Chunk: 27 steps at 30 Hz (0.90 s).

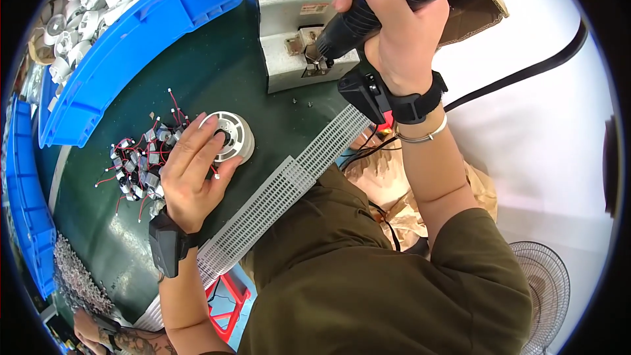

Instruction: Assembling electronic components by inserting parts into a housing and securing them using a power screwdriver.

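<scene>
My right hand [404, 46] is wrapped round a black electric screwdriver [351, 29], tilted down to the left. Its tip meets the front of a grey-white metal box [289, 69], which looks like a screw feeder. On the green table, my left hand [194, 174] grips a white round plastic housing [244, 138] with slots in its top. The fingers lie over its left side and the thumb presses its near edge. Beside that hand is a pile of small motors [141, 167] with red and black wires.
A blue bin [141, 52] of white plastic parts stands at the back left, another blue bin [29, 204] at the far left. Small screws [82, 276] are heaped nearby. White perforated strip [263, 207] lines the table edge. Another person's hand [89, 329] shows lower left.
</scene>
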Tool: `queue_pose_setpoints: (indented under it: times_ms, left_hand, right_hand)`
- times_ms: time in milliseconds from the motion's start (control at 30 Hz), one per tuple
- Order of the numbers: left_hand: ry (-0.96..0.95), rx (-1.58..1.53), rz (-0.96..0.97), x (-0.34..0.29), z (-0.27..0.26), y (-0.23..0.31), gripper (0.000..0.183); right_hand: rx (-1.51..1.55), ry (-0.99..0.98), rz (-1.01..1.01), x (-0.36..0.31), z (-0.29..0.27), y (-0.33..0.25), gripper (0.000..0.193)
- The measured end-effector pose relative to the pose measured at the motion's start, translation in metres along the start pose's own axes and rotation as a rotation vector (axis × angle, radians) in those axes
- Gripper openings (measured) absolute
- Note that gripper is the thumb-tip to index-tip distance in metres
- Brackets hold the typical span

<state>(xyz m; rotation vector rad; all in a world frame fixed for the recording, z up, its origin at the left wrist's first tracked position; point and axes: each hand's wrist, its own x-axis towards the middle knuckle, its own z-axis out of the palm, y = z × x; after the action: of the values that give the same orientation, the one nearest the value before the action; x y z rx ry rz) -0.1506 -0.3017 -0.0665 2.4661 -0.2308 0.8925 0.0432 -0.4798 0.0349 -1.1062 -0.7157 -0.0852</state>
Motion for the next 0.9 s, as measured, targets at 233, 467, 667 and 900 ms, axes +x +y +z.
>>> queue_pose_setpoints:
  times_ms: [233, 467, 667, 900]
  left_hand:
    - [0.014, -0.002, 0.004, -0.001, 0.003, -0.002, 0.037]
    - [0.066, 0.019, -0.005, -0.003, 0.003, 0.001, 0.036]
    - [0.05, -0.027, -0.15, 0.001, 0.005, 0.013, 0.032]
    - [0.073, 0.071, -0.146, -0.003, 0.003, 0.017, 0.03]
  right_hand:
    - [0.156, -0.18, -0.228, -0.002, 0.0, 0.007, 0.039]
    - [0.003, -0.072, 0.079, -0.016, -0.001, -0.004, 0.039]
    - [0.194, -0.068, 0.137, -0.014, 0.04, -0.027, 0.038]
    - [0.195, -0.248, 0.237, -0.016, 0.09, -0.016, 0.039]
